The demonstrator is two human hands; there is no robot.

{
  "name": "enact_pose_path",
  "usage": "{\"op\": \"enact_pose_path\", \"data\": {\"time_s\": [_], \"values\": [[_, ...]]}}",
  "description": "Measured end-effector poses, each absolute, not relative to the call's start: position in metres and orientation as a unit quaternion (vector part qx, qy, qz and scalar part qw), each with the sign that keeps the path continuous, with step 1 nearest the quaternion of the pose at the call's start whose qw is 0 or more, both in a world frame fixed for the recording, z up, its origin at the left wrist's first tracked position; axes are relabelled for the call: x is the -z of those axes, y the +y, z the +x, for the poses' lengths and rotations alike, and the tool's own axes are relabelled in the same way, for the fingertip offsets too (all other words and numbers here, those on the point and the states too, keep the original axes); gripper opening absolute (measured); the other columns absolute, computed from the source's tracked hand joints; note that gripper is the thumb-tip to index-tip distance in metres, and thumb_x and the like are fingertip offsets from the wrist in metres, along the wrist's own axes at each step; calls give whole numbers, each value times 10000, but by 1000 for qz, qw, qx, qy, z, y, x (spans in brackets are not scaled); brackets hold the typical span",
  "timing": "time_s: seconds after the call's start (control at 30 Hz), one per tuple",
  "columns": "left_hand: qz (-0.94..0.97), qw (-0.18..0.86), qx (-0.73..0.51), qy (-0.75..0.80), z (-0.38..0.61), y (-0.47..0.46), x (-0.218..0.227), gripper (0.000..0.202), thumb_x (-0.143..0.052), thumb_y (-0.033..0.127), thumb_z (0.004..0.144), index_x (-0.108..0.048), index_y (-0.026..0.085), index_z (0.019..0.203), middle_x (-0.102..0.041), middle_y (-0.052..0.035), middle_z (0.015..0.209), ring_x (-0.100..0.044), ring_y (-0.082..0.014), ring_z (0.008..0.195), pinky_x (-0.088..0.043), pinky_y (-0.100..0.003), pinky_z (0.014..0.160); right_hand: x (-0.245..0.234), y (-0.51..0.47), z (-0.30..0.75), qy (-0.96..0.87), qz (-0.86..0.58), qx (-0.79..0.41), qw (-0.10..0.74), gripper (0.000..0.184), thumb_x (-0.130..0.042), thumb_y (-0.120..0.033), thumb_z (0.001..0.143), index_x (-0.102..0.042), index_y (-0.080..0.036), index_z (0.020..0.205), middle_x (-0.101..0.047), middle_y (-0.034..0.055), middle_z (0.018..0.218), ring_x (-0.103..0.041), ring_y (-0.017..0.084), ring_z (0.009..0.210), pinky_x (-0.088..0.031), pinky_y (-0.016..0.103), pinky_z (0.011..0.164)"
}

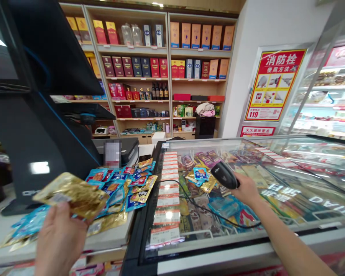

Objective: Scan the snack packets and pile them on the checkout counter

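My left hand [60, 239] is closed on a gold foil snack packet [73, 195], held up at the lower left over the counter. My right hand [245, 188] grips a black corded barcode scanner [224, 174] above the glass lid of the chest freezer [276, 180], its head pointing left. A few small blue and gold packets [200, 175] lie on the glass just left of the scanner. The scanner's black cable [195, 205] trails across the glass.
A heap of blue and gold snack packets [123, 186] covers the white counter [109, 237]. A big black checkout terminal [31, 115] stands at the left. Shelves of boxed goods and bottles [149, 65] line the back wall. A red fire-hydrant poster [273, 82] hangs at the right.
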State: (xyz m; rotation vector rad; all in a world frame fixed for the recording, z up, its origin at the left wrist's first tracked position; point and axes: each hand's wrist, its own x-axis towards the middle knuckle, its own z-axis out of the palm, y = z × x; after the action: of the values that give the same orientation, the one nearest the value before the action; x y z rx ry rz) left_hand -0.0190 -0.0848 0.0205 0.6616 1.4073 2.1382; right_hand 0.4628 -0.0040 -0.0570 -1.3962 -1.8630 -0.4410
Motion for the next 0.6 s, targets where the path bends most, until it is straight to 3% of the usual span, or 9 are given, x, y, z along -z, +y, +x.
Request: {"op": "enact_pose_path", "data": {"time_s": [0.1, 0.2, 0.27, 0.33, 0.47, 0.6], "values": [[180, 454, -724, 487, 32, -63, -23, 258, -409, 221, 927, -638, 229, 1047, -716, -46, 1088, -689, -219, 957, -615, -435, 785, 55, -6, 460, -732, -527, 152, 405, 307, -561, -328, 744, -697, -181, 978, -745, 98, 842, -704, 243, 746, -524, 300, 653], [210, 535, -654, 491, 74, -46, -12, 263, -613, 187, 820, -613, 227, 1080, -720, -50, 1030, -706, -192, 849, -616, -369, 720, 55, -8, 458, -736, -512, 125, 425, 272, -583, -333, 759, -688, -179, 957, -736, 96, 837, -695, 231, 742, -519, 296, 661], [288, 528, -634, 486, 96, -32, -1, 484, -739, 140, 680, -588, 244, 1128, -722, -39, 1032, -707, -190, 842, -605, -354, 740, 55, -8, 455, -748, -501, 97, 425, 242, -592, -305, 753, -686, -183, 939, -734, 91, 840, -695, 226, 747, -515, 293, 669], [375, 481, -620, 495, 113, -15, 10, 572, -780, 154, 601, -585, 224, 1134, -727, -47, 1032, -705, -205, 863, -590, -359, 781, 54, -9, 451, -759, -485, 76, 426, 276, -603, -278, 727, -687, -181, 971, -742, 96, 886, -702, 232, 784, -517, 299, 697], [523, 347, -566, 535, 135, 16, 25, 446, -721, 297, 626, -643, 151, 1040, -740, -96, 1016, -697, -257, 929, -555, -392, 862, 44, -11, 437, -783, -457, 31, 420, 315, -609, -267, 724, -688, -201, 1022, -746, 85, 927, -701, 232, 845, -513, 297, 738], [588, 271, -528, 549, 143, 29, 40, 395, -647, 378, 670, -675, 152, 993, -752, -103, 976, -700, -275, 915, -537, -417, 888, 25, -15, 419, -800, -467, -17, 376, 260, -621, -234, 703, -692, -216, 952, -744, 55, 905, -692, 213, 810, -482, 270, 716]]}}
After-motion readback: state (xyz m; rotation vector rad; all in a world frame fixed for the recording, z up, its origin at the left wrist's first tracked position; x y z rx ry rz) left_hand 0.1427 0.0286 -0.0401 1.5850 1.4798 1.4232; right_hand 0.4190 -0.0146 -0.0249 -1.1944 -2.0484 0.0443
